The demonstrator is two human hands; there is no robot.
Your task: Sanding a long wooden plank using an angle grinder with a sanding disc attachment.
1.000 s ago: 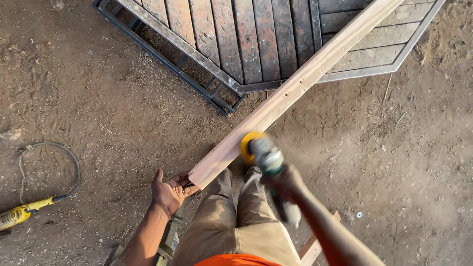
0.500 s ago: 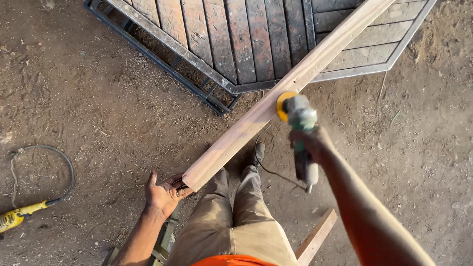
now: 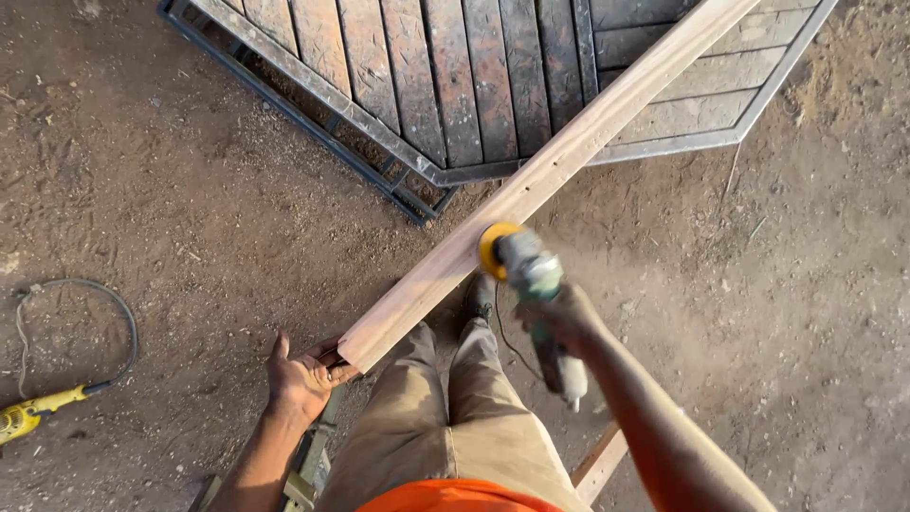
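View from above of a person at work on bare, dusty brown earth [image 3: 171, 190]. The left hand [image 3: 301, 379] lies with spread fingers and the thumb raised, cupped against the near end of a long, pale wooden plank [image 3: 531, 185]; it steadies that end rather than closing around it. The plank runs diagonally up and away from this hand, passing over a flat, dark metal-framed panel of weathered wooden slats [image 3: 455, 85] that lies on the ground beyond both hands. The right hand [image 3: 559, 318] is clenched around the grey-green body of a handheld power sander with a round yellow disc [image 3: 526, 275]. The disc, blurred, sits at the plank's right edge, just ahead of the right hand and well up the plank from the left hand; whether it is pressed on the wood cannot be told. A thin dark cord [image 3: 507, 337] hangs from the tool between the hand and the person's khaki trouser legs [image 3: 445, 417], which stand under the plank's near end with a dark shoe [image 3: 479, 296] showing. Far out to the side of the left hand, a yellow power tool with a looped grey cable [image 3: 28, 415] rests on the earth. Below the right forearm, a short pale wooden strip [image 3: 599, 465] lies on the ground.
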